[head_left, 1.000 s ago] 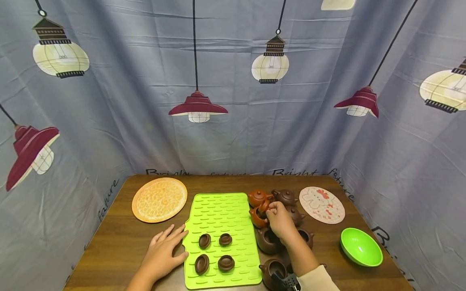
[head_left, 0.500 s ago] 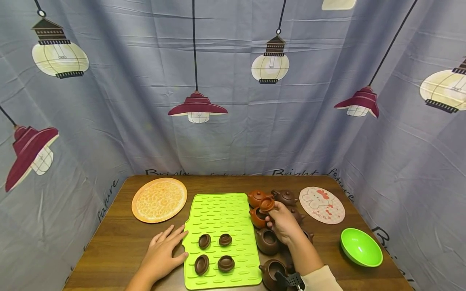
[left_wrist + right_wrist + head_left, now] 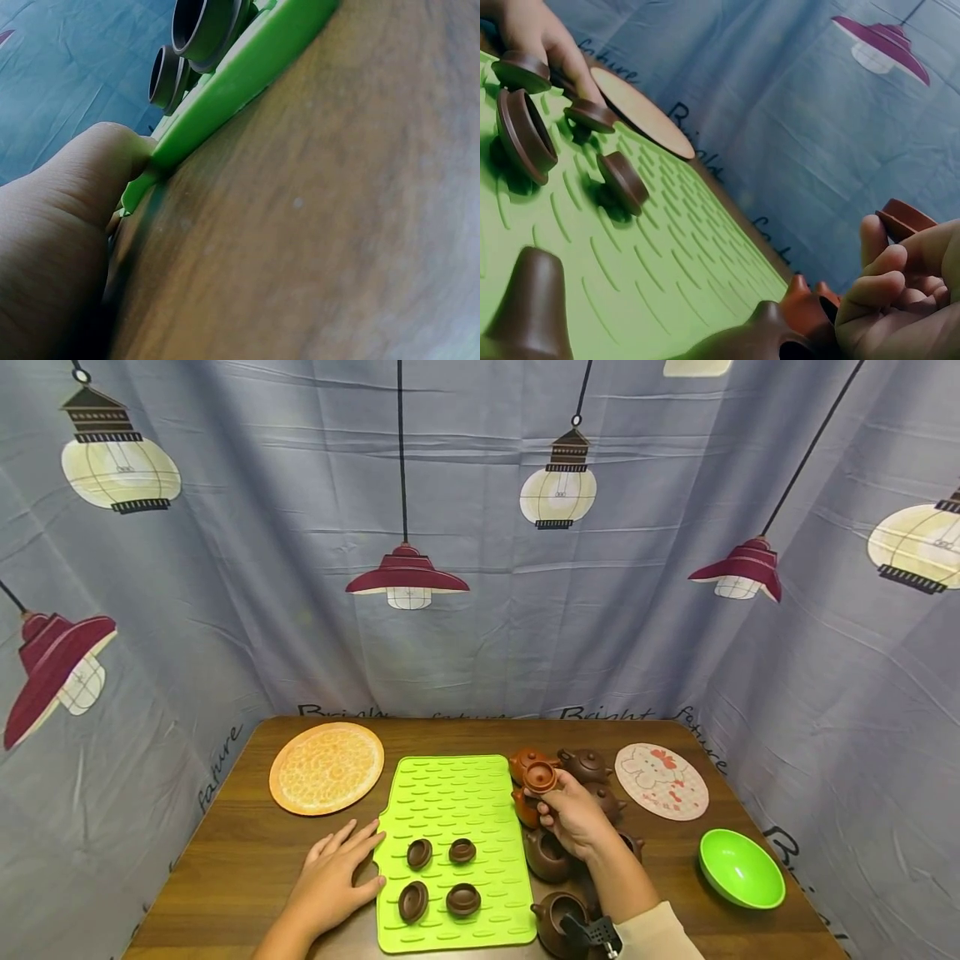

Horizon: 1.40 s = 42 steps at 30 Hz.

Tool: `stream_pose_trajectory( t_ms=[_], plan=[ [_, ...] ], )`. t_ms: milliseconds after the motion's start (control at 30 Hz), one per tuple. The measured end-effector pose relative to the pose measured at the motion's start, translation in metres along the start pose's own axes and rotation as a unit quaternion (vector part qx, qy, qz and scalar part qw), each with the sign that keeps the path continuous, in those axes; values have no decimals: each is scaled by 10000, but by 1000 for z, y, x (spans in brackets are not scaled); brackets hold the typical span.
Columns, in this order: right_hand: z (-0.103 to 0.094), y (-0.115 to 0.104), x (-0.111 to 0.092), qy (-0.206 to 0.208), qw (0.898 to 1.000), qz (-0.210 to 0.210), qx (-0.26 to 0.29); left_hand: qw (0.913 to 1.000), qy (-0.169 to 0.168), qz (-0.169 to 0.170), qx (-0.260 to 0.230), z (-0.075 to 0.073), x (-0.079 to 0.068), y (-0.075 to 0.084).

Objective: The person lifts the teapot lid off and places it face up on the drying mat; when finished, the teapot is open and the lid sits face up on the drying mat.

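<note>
"Fingers of the right hand [image 3: 576, 817]: clamped on something?"

"Pinching a reddish lid [image 3: 540, 776] by its rim, in the air near the orange teapots [image 3: 526, 811]; the thumb's exact hold is hard to make out."

"Handling?"

"Light, stiff and brittle, I'd judge; hold it by the rim."

"And the left hand [image 3: 332, 878]?"

"Fingers spread, touching the green mat [image 3: 453, 793], near brown lids [image 3: 463, 900]."

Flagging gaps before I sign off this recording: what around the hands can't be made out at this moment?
- Head: the nearer red pot's handle side, behind the right hand.
- Head: much of the rightmost brown pot, behind the right forearm.
- Left wrist: most of the left hand's other fingers, behind its thumb.
- Right wrist: the pot behind the big spout, cut off by the bottom edge.
</note>
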State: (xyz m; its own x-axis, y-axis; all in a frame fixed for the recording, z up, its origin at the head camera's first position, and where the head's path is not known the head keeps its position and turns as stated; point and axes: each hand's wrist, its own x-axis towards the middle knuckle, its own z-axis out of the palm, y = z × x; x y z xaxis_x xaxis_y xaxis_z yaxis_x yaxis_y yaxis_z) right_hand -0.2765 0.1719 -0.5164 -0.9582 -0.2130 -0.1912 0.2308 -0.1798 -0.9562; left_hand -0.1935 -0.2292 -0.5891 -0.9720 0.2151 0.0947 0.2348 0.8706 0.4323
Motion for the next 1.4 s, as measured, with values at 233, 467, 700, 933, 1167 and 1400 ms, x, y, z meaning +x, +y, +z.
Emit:
stream_pose_trajectory(
  t_ms=[233,467,700,933,1167,1400],
  plan=[
    [11,2,6,-225,9995,-56,-215,10000,52,1,77,-1,1,0],
    [24,3,11,-457,9986,65,-242,10000,29,8,73,-1,1,0],
    [37,-1,10,-1139,9934,98,-134,10000,20,-14,25,0,1,0],
    [45,-1,10,-1576,9872,161,-192,9999,150,40,12,0,0,1],
    [52,4,10,-1620,9858,217,-382,10000,60,-5,-10,1,0,1],
    [67,11,16,-1612,9849,228,-592,9999,89,47,45,0,0,1]
  ],
)
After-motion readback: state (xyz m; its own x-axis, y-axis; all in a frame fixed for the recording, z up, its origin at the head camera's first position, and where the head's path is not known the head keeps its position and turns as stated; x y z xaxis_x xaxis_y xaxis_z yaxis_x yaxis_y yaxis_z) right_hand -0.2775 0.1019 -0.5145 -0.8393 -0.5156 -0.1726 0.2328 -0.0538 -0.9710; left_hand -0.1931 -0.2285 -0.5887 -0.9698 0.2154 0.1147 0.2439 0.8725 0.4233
